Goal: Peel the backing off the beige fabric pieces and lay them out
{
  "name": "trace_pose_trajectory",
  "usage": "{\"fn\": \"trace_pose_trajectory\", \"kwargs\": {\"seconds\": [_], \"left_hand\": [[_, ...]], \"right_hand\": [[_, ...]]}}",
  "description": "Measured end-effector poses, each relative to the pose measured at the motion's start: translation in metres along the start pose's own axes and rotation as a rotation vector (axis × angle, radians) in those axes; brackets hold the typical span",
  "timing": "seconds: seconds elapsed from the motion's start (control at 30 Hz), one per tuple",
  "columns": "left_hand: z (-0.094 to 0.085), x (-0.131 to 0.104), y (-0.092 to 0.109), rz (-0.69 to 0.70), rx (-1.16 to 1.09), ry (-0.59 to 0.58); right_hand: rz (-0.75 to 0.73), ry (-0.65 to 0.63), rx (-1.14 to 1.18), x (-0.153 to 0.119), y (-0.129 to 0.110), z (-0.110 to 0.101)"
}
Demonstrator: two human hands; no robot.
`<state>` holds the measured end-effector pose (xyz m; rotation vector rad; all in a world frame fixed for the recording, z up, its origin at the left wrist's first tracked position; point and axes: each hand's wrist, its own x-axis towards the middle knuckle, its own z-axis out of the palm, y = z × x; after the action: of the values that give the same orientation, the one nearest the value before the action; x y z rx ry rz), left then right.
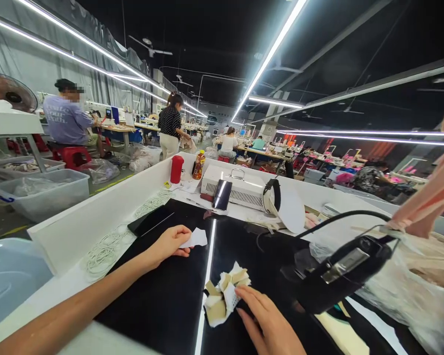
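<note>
My left hand [169, 245] reaches out over the glossy black worktop [163, 301] and pinches a small white paper piece [196, 238] by its edge. My right hand [268, 323] lies lower, fingertips touching a crumpled bundle of white and tan paper scraps [224, 295] on the black surface. A black handheld tool with a cable [342, 268] rests just right of that hand.
A white wall [96, 212] borders the bench on the left, with coiled white cord [107, 249] beside it. Behind stand a red cup [176, 168], a drink bottle [199, 164], a white machine [237, 190], a phone [222, 195]. Pale fabric in plastic [414, 291] lies right. Other workers sit at distant tables.
</note>
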<state>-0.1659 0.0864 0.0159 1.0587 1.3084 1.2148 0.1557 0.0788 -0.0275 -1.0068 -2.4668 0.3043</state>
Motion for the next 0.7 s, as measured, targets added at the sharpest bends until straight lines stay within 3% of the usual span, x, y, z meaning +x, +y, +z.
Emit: {"fn": "trace_pose_trajectory", "kwargs": {"seconds": [0.27, 0.7], "left_hand": [[-0.001, 0.003, -0.02, 0.032, 0.002, -0.01], [0.003, 0.003, -0.02, 0.107, 0.122, 0.016]], "right_hand": [[0.066, -0.02, 0.132, 0.01, 0.008, 0.006], [-0.107, 0.047, 0.105, -0.023, 0.019, 0.002]]}}
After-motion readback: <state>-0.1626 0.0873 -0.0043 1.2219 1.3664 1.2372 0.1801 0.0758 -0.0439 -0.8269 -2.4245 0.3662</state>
